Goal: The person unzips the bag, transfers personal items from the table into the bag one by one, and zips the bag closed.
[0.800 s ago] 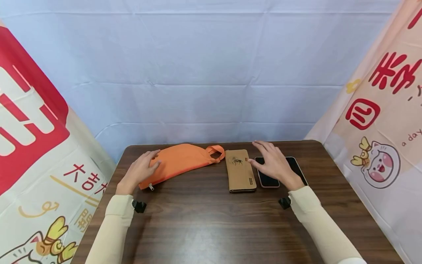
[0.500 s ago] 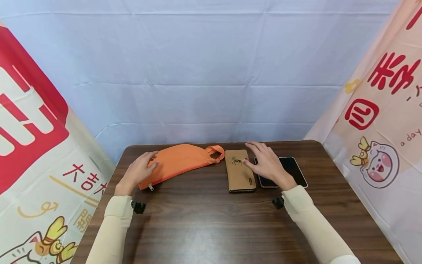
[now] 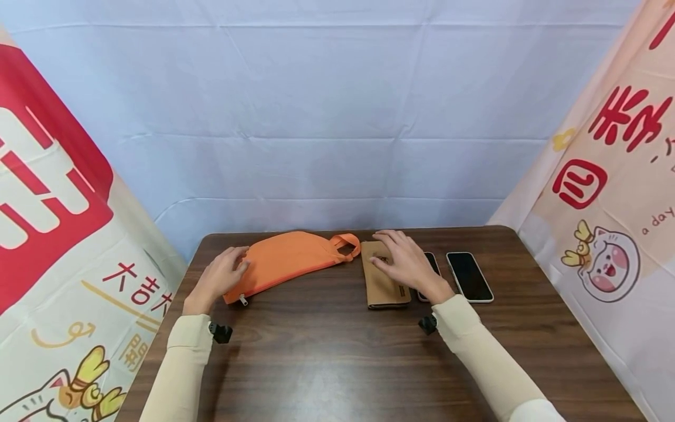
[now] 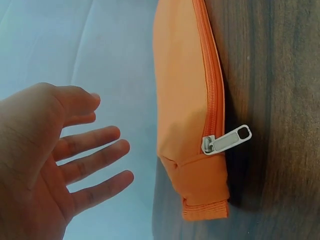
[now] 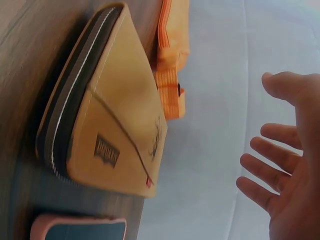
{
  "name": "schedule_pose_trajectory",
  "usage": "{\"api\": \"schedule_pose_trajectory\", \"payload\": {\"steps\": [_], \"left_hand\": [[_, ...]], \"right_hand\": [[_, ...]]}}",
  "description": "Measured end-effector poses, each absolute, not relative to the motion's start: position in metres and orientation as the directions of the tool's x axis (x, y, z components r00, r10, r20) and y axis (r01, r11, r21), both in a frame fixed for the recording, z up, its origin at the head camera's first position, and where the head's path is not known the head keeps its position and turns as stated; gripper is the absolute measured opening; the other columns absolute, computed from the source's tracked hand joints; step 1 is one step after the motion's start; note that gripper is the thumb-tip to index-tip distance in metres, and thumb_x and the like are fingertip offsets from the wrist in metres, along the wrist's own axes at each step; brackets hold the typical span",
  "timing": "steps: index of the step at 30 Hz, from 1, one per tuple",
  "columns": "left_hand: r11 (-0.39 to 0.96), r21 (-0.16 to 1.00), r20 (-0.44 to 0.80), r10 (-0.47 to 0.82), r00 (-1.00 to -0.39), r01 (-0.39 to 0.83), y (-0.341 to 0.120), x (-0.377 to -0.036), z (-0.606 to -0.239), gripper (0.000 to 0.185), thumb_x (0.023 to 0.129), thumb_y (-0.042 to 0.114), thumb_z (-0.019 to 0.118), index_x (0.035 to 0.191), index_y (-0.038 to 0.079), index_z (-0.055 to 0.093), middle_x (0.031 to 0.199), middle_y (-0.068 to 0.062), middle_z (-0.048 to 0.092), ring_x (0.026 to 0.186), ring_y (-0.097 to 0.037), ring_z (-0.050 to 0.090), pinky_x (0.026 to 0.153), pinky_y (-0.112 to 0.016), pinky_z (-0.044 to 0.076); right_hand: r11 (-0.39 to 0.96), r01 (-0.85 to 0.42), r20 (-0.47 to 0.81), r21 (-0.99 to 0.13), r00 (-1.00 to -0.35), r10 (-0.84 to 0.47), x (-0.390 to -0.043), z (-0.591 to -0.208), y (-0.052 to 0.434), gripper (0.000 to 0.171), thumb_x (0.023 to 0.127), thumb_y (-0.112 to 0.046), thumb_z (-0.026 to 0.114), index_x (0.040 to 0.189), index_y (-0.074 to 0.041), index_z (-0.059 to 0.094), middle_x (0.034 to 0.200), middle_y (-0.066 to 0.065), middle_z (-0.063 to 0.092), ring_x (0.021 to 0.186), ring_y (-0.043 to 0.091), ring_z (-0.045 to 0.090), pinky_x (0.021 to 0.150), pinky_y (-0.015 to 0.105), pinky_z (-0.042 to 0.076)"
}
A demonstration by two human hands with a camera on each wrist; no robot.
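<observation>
My left hand [image 3: 217, 276] is held above the left end of an orange zip bag [image 3: 290, 258] that has a strap loop at its right end. In the left wrist view the fingers are spread and loosely bent, apart from the bag, whose white zipper pull [image 4: 227, 142] hangs over the seam. My right hand [image 3: 405, 262] hovers over a tan zip-around wallet [image 3: 379, 287], covering part of its upper face. The right wrist view has this hand's relaxed fingers [image 5: 267, 172] well clear of the wallet, with nothing in them.
Right of the wallet lies a phone [image 3: 432, 262], partly hidden under my right hand and wrist. A second phone [image 3: 469, 275] with a light-coloured edge is farther right. All sit on a dark wooden table [image 3: 321, 351] with a white cloth [image 3: 316, 117] hanging behind.
My right hand has moved left, from over the nearer phone and the wallet's edge to over the wallet. The farther phone now shows fully. My left hand has hardly moved.
</observation>
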State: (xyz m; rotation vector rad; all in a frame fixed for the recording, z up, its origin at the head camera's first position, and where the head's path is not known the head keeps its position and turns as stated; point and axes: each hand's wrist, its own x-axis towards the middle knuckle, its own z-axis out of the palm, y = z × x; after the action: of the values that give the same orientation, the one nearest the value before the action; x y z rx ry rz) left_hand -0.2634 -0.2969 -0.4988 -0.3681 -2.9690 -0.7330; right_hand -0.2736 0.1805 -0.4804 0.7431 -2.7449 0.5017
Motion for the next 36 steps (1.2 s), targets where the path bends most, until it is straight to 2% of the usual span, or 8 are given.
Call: {"api": "schedule_pose_trajectory", "payload": {"steps": [11,19,25,30,36], "left_hand": [[0.872,0.452,0.114,0.152,-0.982,0.188,-0.298,-0.268,-0.508,0.043,0.109,0.019,0.061,0.146,-0.001,0.06,0.137,-0.025,0.064,0.115,-0.039,0.065,0.099,-0.06,0.055],[0.867,0.472,0.084,0.134,-0.987,0.158,-0.303,-0.27,-0.512,0.042,0.11,0.018,0.059,0.144,-0.005,0.06,0.135,-0.027,0.063,0.115,-0.041,0.065,0.099,-0.061,0.055],[0.852,0.506,0.047,0.131,-0.99,0.137,-0.306,-0.271,-0.514,0.041,0.109,0.015,0.058,0.144,-0.007,0.059,0.135,-0.029,0.062,0.116,-0.043,0.066,0.097,-0.06,0.057],[0.846,0.52,0.015,0.126,-0.992,0.115,-0.307,-0.275,-0.519,0.042,0.108,0.012,0.057,0.145,-0.009,0.057,0.134,-0.031,0.062,0.115,-0.043,0.065,0.096,-0.058,0.058],[0.849,0.522,-0.022,0.107,-0.994,0.08,-0.307,-0.278,-0.521,0.043,0.11,0.013,0.055,0.146,-0.011,0.055,0.134,-0.032,0.062,0.117,-0.044,0.065,0.099,-0.059,0.056]], "right_hand": [[0.786,-0.559,0.331,-0.265,-0.818,-0.47,-0.276,-0.487,0.15,0.055,0.103,-0.045,0.071,0.147,-0.013,0.062,0.149,0.01,0.059,0.138,0.032,0.056,0.114,0.057,0.048],[0.73,-0.614,0.348,-0.301,-0.783,-0.515,-0.276,-0.488,0.126,0.053,0.102,-0.041,0.073,0.146,-0.013,0.063,0.145,0.011,0.062,0.131,0.031,0.06,0.106,0.052,0.054],[0.699,-0.653,0.378,-0.291,-0.75,-0.543,-0.277,-0.491,0.11,0.046,0.102,-0.039,0.074,0.14,-0.014,0.066,0.133,0.007,0.067,0.116,0.024,0.064,0.094,0.045,0.057],[0.69,-0.656,0.36,-0.306,-0.751,-0.554,-0.278,-0.494,0.098,0.048,0.103,-0.038,0.073,0.143,-0.013,0.064,0.134,0.006,0.067,0.121,0.026,0.066,0.103,0.05,0.056],[0.695,-0.656,0.332,-0.296,-0.752,-0.569,-0.279,-0.497,0.087,0.047,0.105,-0.04,0.07,0.143,-0.014,0.063,0.136,0.005,0.067,0.121,0.023,0.067,0.096,0.044,0.059]]}}
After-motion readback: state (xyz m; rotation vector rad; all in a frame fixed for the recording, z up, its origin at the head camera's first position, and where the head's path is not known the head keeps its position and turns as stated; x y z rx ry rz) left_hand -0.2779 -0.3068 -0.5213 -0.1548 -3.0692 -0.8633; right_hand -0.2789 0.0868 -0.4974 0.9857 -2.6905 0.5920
